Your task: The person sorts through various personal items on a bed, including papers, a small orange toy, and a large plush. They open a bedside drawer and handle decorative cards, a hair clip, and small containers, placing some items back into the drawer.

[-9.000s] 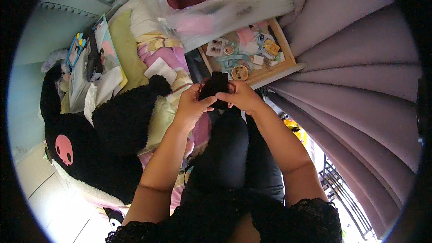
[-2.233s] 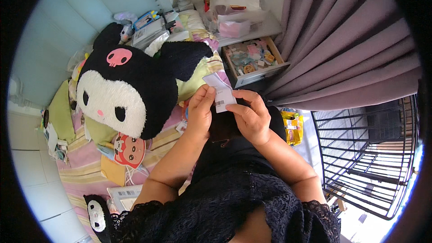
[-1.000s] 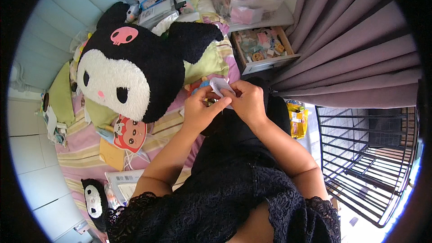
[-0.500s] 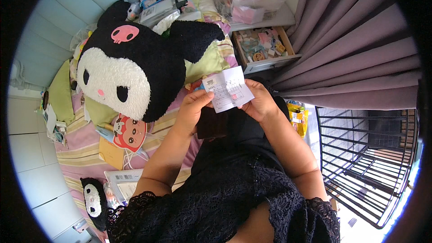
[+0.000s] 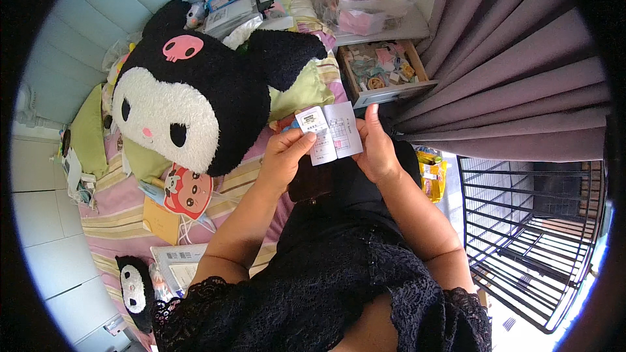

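Taking the big black-and-white plush toy (image 5: 195, 98) on the striped bed (image 5: 117, 202) as our landmark, we start at its left, where a green cushion (image 5: 88, 130) lies against the pale wall, and just below its face we see a round red cartoon-face card (image 5: 186, 192). To the right of the plush, our left hand (image 5: 287, 153) pinches the left edge of a small white printed leaflet (image 5: 329, 132) between thumb and fingers. A second ago this leaflet was a folded wad squeezed between both hands; half a second ago it was coming open, and now it is spread flat as a two-panel sheet, so we judge the unfolding done and the print ready to be read. Our right hand (image 5: 377, 150) supports the leaflet's right edge, thumb raised along it and fingers behind the paper. The leaflet thus sits between the two hands, touching both, held up above our dark lap. Further right of the plush, an open wooden drawer (image 5: 381, 75) full of small trinkets sits beside the mauve curtain (image 5: 502, 72).
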### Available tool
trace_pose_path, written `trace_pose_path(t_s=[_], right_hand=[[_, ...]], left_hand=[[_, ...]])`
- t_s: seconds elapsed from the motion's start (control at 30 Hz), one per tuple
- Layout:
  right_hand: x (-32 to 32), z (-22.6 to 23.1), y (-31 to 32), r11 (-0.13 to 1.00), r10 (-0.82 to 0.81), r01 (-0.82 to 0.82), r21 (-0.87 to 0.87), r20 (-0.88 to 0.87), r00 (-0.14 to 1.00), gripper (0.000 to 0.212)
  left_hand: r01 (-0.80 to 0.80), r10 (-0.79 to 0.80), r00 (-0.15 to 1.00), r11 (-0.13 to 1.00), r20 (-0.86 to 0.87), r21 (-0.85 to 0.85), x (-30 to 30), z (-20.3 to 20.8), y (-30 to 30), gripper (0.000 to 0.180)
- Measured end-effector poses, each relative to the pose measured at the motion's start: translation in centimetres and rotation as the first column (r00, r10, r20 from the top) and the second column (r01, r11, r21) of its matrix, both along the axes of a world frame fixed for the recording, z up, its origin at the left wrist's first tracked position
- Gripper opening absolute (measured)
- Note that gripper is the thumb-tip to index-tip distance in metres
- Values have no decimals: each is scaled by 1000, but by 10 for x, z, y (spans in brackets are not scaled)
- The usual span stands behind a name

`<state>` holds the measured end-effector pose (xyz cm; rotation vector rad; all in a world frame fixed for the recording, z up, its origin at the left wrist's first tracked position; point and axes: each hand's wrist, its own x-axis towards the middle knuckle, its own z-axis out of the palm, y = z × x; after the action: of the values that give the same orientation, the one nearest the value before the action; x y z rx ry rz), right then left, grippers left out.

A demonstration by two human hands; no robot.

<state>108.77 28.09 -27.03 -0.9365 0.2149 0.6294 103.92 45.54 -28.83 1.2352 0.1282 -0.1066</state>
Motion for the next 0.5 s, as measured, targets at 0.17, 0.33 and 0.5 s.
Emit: trace_pose_path(t_s=[0.17, 0.33, 0.5], right_hand=[[6, -1, -15, 930, 80, 2, -368, 209, 975, 19], [24, 5, -45, 944, -68, 137, -300, 229, 971, 19], [25, 6, -44, 939, -36, 118, -323, 248, 968, 19]], left_hand=[[-62, 61, 998, 995, 16, 81, 2, 8, 5, 21], [-195, 184, 980, 966, 80, 169, 8, 18, 35, 17], [-174, 159, 982, 970, 98, 171, 9, 26, 45, 16]])
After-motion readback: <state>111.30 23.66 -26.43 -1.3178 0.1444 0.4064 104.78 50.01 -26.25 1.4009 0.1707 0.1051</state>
